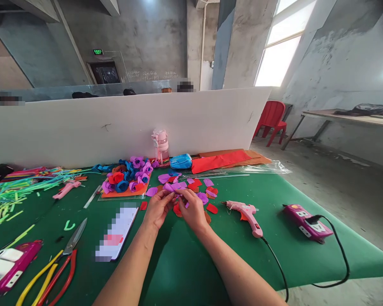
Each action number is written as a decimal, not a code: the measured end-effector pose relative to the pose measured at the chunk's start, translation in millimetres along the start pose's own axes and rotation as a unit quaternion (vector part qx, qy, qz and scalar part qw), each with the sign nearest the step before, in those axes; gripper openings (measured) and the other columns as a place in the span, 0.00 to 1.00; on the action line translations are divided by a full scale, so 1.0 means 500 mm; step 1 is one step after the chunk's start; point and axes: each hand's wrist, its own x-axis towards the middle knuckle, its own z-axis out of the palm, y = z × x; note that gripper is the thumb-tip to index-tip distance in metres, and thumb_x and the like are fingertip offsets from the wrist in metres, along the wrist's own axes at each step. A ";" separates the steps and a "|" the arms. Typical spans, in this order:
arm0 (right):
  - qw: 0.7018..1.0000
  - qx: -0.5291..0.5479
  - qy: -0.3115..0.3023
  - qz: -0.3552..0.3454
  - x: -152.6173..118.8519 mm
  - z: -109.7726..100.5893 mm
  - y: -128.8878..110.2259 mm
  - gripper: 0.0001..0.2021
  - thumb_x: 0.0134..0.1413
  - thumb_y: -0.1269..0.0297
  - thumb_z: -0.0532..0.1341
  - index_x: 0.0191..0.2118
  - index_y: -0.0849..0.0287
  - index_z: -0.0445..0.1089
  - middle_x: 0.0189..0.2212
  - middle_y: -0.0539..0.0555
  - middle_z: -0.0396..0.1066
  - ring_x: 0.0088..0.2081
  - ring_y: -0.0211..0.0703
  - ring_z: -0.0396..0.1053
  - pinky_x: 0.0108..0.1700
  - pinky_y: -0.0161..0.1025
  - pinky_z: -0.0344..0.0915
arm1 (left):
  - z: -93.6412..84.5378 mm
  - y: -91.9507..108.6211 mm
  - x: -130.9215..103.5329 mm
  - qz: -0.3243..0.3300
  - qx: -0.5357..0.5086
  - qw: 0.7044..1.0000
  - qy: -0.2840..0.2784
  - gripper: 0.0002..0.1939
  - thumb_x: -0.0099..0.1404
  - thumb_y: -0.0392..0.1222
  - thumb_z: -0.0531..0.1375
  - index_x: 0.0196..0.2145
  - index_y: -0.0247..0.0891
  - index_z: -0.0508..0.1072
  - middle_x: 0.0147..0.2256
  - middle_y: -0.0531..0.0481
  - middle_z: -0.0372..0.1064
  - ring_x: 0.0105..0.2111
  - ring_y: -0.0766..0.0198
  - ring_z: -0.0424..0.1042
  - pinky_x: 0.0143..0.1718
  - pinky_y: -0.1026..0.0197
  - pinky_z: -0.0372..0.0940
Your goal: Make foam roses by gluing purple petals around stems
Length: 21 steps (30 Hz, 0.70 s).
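My left hand [158, 209] and my right hand [193, 211] meet over the green table, their fingers pinched together on a purple paper petal [175, 187]. Around and beneath them lie loose petals in purple, red and brown, among them a purple petal [203, 197] and a red petal [212, 208]. Left of my hands, a heap of finished paper flowers [127, 173] in purple, blue and red rests on an orange sheet [123, 193]. A pink glue gun [246, 214] lies to the right of my right hand, its cord running off the front edge.
Scissors [73, 240], pliers with red handles [59, 280], a phone [118, 231] and a power strip [14, 265] lie at left. Another power strip [308, 222] sits right. Behind stand a pink bottle [160, 146], a blue packet [180, 161], red paper [220, 161] and a white partition [204, 119].
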 end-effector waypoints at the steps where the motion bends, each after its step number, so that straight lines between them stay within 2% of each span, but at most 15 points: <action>1: 1.000 -0.012 -0.005 -0.009 -0.001 0.000 0.000 0.17 0.54 0.73 0.52 0.47 0.54 0.70 0.39 0.56 0.71 0.41 0.45 0.68 0.42 0.41 0.66 | 0.000 0.001 0.000 -0.001 -0.005 1.000 0.002 0.13 0.42 0.35 0.70 0.27 0.32 0.72 0.23 0.55 0.69 0.22 0.72 0.68 0.27 0.68 0.66; 6: 0.995 -0.073 -0.051 -0.047 -0.003 -0.005 -0.002 0.21 0.56 0.74 0.50 0.53 0.54 0.65 0.43 0.57 0.69 0.44 0.44 0.67 0.46 0.40 0.65 | 0.000 0.001 0.000 -0.008 -0.018 1.000 0.025 0.13 0.43 0.35 0.70 0.27 0.32 0.71 0.23 0.53 0.71 0.21 0.72 0.68 0.25 0.69 0.66; 10: 0.989 -0.112 -0.077 -0.058 -0.002 -0.010 -0.005 0.21 0.55 0.75 0.50 0.54 0.57 0.65 0.44 0.59 0.69 0.46 0.46 0.66 0.47 0.41 0.65 | -0.001 0.001 0.001 -0.015 -0.014 0.999 0.042 0.12 0.44 0.35 0.69 0.27 0.32 0.70 0.24 0.51 0.72 0.21 0.72 0.69 0.25 0.69 0.66; 15: 0.996 -0.058 -0.057 -0.048 0.001 -0.011 -0.008 0.18 0.55 0.70 0.53 0.50 0.53 0.69 0.43 0.57 0.70 0.45 0.45 0.67 0.47 0.41 0.65 | -0.009 0.003 0.004 -0.016 -0.009 0.999 0.037 0.12 0.45 0.36 0.68 0.28 0.33 0.70 0.24 0.53 0.71 0.21 0.72 0.68 0.24 0.69 0.65; 18: 0.998 0.063 -0.008 0.030 0.008 -0.013 -0.004 0.13 0.55 0.62 0.55 0.44 0.54 0.72 0.39 0.56 0.71 0.39 0.43 0.69 0.41 0.39 0.67 | -0.017 0.008 0.005 0.000 0.024 1.000 0.014 0.12 0.46 0.38 0.68 0.29 0.34 0.70 0.23 0.54 0.69 0.21 0.72 0.67 0.24 0.68 0.64; 19: 0.990 0.115 -0.012 0.075 0.010 -0.015 -0.001 0.13 0.55 0.58 0.55 0.42 0.55 0.72 0.36 0.56 0.72 0.35 0.42 0.69 0.36 0.38 0.67 | -0.018 0.011 0.004 0.011 0.041 0.999 -0.001 0.12 0.46 0.39 0.68 0.28 0.34 0.71 0.23 0.55 0.69 0.20 0.72 0.66 0.24 0.67 0.64; 21: 0.960 0.214 -0.071 0.167 0.015 -0.017 0.006 0.17 0.54 0.52 0.55 0.38 0.58 0.73 0.28 0.54 0.72 0.26 0.38 0.67 0.28 0.35 0.65 | -0.020 0.018 0.002 0.042 0.074 0.996 -0.030 0.10 0.47 0.39 0.67 0.28 0.34 0.71 0.23 0.56 0.68 0.20 0.73 0.65 0.25 0.67 0.62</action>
